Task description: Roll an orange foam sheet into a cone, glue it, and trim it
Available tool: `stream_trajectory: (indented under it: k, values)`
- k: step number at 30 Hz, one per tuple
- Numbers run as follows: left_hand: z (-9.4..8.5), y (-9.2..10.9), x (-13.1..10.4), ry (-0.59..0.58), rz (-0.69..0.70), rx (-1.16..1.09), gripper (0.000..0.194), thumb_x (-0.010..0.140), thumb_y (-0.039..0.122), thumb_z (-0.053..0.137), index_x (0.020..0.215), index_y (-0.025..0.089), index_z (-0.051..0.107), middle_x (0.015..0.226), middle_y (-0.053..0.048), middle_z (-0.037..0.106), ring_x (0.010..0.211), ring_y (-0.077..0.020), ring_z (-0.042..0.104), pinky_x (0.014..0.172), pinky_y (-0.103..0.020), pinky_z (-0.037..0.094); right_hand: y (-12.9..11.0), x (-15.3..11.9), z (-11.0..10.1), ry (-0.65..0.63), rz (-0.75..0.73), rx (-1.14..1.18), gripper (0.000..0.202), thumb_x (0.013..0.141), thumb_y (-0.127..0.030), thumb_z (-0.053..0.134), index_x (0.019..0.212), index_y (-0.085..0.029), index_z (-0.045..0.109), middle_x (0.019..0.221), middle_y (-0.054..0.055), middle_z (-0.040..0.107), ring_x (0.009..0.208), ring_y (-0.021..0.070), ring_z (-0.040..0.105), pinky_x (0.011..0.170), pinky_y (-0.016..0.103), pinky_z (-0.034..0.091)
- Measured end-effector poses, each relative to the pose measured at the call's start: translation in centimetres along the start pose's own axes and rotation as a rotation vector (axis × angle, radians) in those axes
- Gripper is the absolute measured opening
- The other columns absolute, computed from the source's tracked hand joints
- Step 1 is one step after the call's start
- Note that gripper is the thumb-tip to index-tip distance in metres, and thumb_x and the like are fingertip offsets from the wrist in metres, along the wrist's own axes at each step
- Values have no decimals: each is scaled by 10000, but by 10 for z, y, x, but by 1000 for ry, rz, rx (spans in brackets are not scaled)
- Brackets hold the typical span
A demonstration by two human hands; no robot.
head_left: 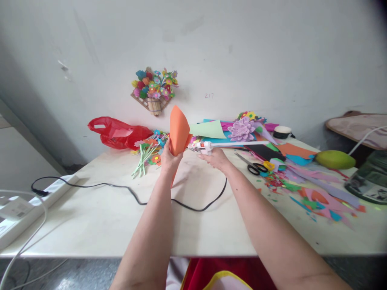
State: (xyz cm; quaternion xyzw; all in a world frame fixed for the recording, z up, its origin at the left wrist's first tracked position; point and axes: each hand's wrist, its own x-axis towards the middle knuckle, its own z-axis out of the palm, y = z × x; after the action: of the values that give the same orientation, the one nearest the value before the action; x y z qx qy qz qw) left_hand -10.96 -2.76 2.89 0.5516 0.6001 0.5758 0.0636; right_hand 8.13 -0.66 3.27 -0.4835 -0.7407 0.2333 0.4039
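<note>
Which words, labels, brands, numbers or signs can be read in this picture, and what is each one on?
"217", on the wall; the first character could also be a Z.
White plug adapter: small printed marks, too small to read.
Jar: a pale patch, possibly a label, too blurred to read.
Glue gun: no legible text.

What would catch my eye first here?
Probably the bright orange paper cone in the left hand, mid-picture, with a white glue gun in the right hand beside it. Then the colourful flower arrangement on the wall behind, and the red plastic bag below left of that.
</note>
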Motion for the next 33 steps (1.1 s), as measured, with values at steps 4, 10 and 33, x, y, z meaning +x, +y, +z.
stream_trajectory:
  k: [4, 10, 33]
  values:
    - [0, 0, 0, 7, -5, -30, 763, 565, 213, 693, 1273, 226, 408, 1133, -84, 563, 1089, -290, 499, 931, -379, 372, 1, 1, 1, 3, 1, 21, 280, 650, -446, 625, 771, -196, 668, 622, 33, 624, 633, 180, 598, 486, 219, 401]
    - [0, -1, 1, 8, -4, -40, 772, 564, 216, 687, 1283, 209, 405, 1137, -94, 566, 1089, -293, 499, 931, -387, 373, 2, 1, 1, 14, 4, 6, 278, 663, -440, 625, 791, -199, 673, 641, 39, 637, 638, 180, 607, 491, 220, 415]
    - [1, -2, 1, 17, 20, 6, 774, 566, 218, 672, 1290, 196, 400, 1186, -100, 549, 1102, -280, 499, 931, -359, 374, 0, 1, 1, -8, 11, -91, 323, 683, -485, 593, 833, -210, 674, 702, 35, 654, 702, 181, 612, 575, 236, 445]
